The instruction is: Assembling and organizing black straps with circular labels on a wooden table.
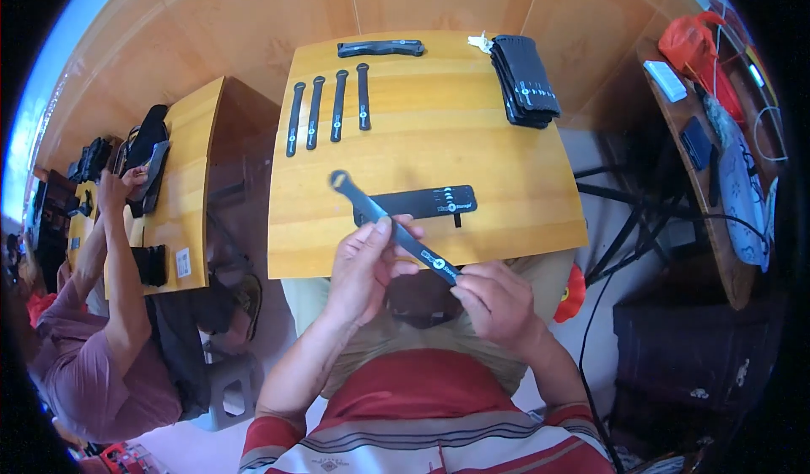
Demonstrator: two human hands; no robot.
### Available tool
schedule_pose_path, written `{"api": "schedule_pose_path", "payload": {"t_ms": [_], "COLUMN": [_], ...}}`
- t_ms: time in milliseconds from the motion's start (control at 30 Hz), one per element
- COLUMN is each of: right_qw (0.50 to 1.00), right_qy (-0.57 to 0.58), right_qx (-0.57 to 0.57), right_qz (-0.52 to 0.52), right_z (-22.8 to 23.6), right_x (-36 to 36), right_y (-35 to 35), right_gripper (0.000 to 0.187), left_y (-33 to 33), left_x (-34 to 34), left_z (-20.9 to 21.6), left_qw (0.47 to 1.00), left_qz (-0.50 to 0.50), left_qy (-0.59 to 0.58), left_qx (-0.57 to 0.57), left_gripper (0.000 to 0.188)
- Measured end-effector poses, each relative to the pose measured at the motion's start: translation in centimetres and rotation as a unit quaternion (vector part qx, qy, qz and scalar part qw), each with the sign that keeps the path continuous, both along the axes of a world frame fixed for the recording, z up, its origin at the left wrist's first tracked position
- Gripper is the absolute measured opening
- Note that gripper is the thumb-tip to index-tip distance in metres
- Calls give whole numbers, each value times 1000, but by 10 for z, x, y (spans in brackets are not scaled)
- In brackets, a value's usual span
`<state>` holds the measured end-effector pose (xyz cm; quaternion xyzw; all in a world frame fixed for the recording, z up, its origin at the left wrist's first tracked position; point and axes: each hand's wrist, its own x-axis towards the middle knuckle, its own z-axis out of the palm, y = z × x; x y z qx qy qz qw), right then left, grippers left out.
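Observation:
A black strap (407, 239) with a slotted, rounded end and white print is stretched slantwise between my hands, over the near edge of the table. My left hand (369, 265) pinches it around the middle, thumb on top. The plain printed end is gripped by my right hand (498, 304), between thumb and fingers. Behind the strap, a flat black strip-shaped piece (434, 201) with white print lies on the table, partly covered by the strap and my left hand. A small dark tab sticks out from its near edge.
Several matching straps (337, 107) lie in a row at the table's (439, 128) far left. Behind them is a strap bundle (380, 48); a stack of black printed pieces (525, 82) sits far right. A co-worker (110, 339) handles dark items at the left table (187, 196).

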<state>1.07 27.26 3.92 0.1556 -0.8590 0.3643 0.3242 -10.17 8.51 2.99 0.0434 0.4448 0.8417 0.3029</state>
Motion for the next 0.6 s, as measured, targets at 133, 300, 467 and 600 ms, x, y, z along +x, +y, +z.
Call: {"api": "schedule_pose_path", "payload": {"t_ms": [133, 300, 467, 600], "right_qw": [995, 981, 924, 909], "right_qy": [-87, -146, -270, -285], "right_qx": [-38, -127, -262, -297], "right_qz": [7, 6, -64, -61], "right_z": [-18, -30, -42, -62], "right_x": [2, -6, -14, -25], "right_y": [18, 25, 32, 49], "right_gripper": [17, 11, 19, 19], "left_y": [-13, -28, -41, -44], "left_x": [-4, -13, -16, -18], "left_z": [-8, -17, -30, -38], "left_qw": [995, 983, 976, 966], "left_qz": [66, 158, 171, 165], "left_qy": [11, 15, 62, 97], "left_qx": [-79, -90, -123, -172], "left_gripper": [27, 11, 8, 11]}}
